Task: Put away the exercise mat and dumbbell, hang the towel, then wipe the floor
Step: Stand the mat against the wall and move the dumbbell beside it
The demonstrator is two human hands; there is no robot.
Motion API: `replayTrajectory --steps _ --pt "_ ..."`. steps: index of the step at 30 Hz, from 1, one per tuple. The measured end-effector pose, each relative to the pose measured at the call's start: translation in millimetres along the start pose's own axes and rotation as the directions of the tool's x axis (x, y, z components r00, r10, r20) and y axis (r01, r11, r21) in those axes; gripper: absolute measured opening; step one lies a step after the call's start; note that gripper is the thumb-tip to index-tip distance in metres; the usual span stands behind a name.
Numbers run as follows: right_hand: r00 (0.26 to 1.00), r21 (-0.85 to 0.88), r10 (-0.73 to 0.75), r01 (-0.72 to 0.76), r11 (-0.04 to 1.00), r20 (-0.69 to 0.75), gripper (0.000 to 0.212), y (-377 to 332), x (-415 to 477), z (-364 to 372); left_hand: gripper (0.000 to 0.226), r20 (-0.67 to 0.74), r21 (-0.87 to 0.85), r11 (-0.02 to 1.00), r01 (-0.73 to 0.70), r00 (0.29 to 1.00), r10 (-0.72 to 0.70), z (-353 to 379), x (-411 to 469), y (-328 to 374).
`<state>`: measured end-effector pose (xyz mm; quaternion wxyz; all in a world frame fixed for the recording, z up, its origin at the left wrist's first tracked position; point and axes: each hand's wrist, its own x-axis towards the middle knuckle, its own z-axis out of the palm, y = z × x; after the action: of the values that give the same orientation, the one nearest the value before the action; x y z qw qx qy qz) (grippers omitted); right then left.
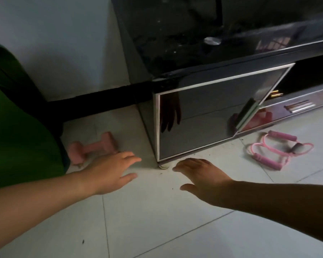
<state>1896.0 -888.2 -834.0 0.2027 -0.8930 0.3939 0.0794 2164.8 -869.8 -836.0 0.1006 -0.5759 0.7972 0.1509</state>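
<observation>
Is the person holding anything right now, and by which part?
Nothing is held. The left hand is open just beside the pink dumbbell, not gripping it; the right hand is open near the black cabinet.

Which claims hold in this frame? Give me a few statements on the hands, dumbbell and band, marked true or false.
1. The dumbbell lies on the floor beside the green mat. True.
2. The left hand grips the dumbbell. False: its fingers are straight and hold nothing.
3. The right hand holds a towel. False: it is open and empty, and no towel is in view.
4. A pink band lies on the floor in front of the cabinet. True.
</observation>
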Motion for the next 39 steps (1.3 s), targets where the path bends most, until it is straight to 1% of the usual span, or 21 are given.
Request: replayTrajectory --steps 3,6,9,11,15,18,21,23,27,30,32,34,37,39 --pt "0.993 0.025 0.107 -0.106 0.994 -0.043 0.053 39.7 -28.3 3.5 0.082 0.070 0.041 0.993 -0.111 0.992 0.108 1.7 15.9 38.6" --pt "0.969 0.098 0.224 -0.214 0.972 -0.102 0.052 77.2 -50.9 6.1 0.074 0.099 0.041 0.979 -0.198 0.976 0.194 3.5 40.5 72.8" --pt "0.949 0.156 0.287 -0.266 0.951 -0.131 0.052 113.4 -69.4 8.7 0.058 0.111 0.066 0.959 -0.277 0.957 0.269 2.5 71.3 114.4" --pt "0.935 0.202 0.323 -0.291 0.935 -0.147 0.052 136.9 -81.2 11.4 0.050 0.126 0.100 0.946 -0.308 0.947 0.295 4.1 93.9 141.1" --pt "0.911 0.233 0.378 -0.336 0.912 -0.163 0.052 184.5 -97.4 21.3 0.051 0.179 0.166 0.930 -0.327 0.938 0.298 15.4 138.9 184.7" --pt "0.891 0.227 0.431 -0.394 0.891 -0.146 0.054 225.5 -100.3 27.0 0.050 0.173 0.150 0.946 -0.287 0.950 0.260 32.4 169.1 213.1" --pt "0.841 0.259 0.516 -0.469 0.844 -0.160 0.055 262.3 -98.7 33.7 0.050 0.169 0.068 0.977 -0.203 0.967 0.189 51.0 189.6 237.4" --pt "0.807 0.295 0.565 -0.505 0.811 -0.173 0.057 280.7 -96.6 41.5 0.050 0.187 0.034 0.983 -0.180 0.967 0.170 63.7 201.2 250.6" --pt "0.787 0.298 0.588 -0.525 0.797 -0.187 0.062 308.7 -91.2 56.2 0.051 0.203 -0.019 0.992 -0.126 0.971 0.128 77.4 220.3 261.7" --pt "0.761 0.283 0.619 -0.561 0.778 -0.196 0.072 330.8 -81.8 57.9 0.053 0.211 -0.054 0.994 -0.091 0.972 0.100 81.9 227.0 262.5" --pt "0.740 0.273 0.649 -0.597 0.754 -0.173 0.079 341.2 -73.0 60.3 0.053 0.211 -0.062 0.996 -0.069 0.974 0.081 83.7 228.5 261.6" --pt "0.734 0.305 0.666 -0.609 0.732 -0.134 0.081 345.3 -65.0 67.8 0.053 0.211 -0.072 0.996 -0.052 0.975 0.066 84.4 230.0 260.5" --pt "0.728 0.348 0.680 -0.618 0.705 -0.086 0.081 342.2 -61.3 86.9 0.052 0.212 -0.090 0.995 -0.040 0.976 0.058 85.0 231.9 258.8" --pt "0.718 0.344 0.689 -0.625 0.700 -0.099 0.078 338.6 -63.7 97.3 0.052 0.208 -0.093 0.995 -0.043 0.976 0.061 85.4 232.4 257.2"
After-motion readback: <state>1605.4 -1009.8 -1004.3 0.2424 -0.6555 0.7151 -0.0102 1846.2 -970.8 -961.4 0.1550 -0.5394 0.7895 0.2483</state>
